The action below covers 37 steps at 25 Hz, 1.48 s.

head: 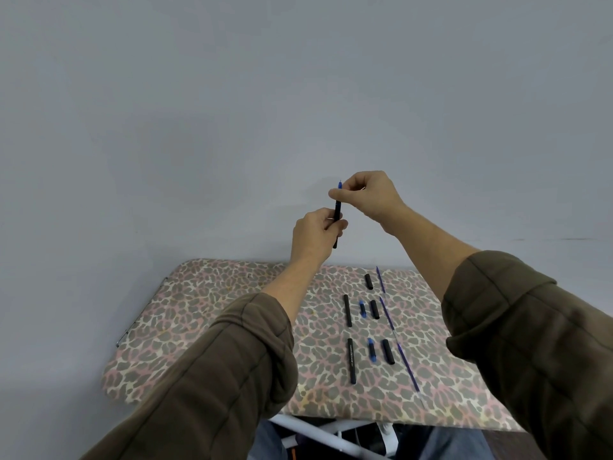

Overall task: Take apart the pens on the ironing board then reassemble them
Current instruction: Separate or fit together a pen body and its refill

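**Pen (337, 214) held upright above the board (215, 310).**
Left hand (313, 232) grips the barrel (337, 209) low; right hand (368, 197) pinches the blue tip (340, 185) directly above it, along the pen's near-vertical axis. Loose parts (347, 310) lie below.

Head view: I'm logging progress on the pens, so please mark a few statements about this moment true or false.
1. The left hand grips the black pen in the air. True.
2. The right hand is empty. False: it pinches the pen's blue upper end.
3. Three black caps lie on the ironing board. True.
4. The caps lie on the board's left half. False: they lie on its right half.
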{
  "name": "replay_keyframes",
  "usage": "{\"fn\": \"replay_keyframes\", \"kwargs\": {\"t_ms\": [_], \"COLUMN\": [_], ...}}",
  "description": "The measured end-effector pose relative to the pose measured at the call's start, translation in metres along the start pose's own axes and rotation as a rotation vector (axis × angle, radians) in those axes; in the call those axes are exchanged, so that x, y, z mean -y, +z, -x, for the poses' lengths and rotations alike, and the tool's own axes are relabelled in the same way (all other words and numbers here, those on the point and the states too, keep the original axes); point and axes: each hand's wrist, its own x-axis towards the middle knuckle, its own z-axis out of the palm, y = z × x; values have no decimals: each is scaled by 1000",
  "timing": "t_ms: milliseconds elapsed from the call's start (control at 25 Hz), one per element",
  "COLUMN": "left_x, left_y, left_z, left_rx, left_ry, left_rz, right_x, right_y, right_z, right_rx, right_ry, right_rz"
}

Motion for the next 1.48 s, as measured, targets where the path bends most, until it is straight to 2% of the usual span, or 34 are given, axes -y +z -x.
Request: {"fn": "replay_keyframes", "kwargs": {"t_ms": [160,360,520,760,880,1120,1320,1480], "left_x": [-1,-2,-4,-4,-5,-3,-5,-4], "left_y": [1,3,4,6,6,8,8,10], "left_z": [0,1,-1,-1,-2,-1,-1,2], "left_rx": [5,13,19,34,32,38,36,38], "left_ry": [5,10,12,13,14,24,29,28], "left_rz": [9,20,25,38,46,35,43,17], "right_x": [0,1,-2,-4,-6,-5,-4,-2], "right_y": [-4,-6,-7,-6,-7,-7,-8,-9], "right_z": [1,0,2,3,4,3,5,5], "right_rx": [50,1,58,-39,0,-27,-9,-26], "right_ry": [-4,-11,-17,-7,0,-24,-4,-23], "right_rz": [-49,23,-36,3,-79,15,-74,15]}}
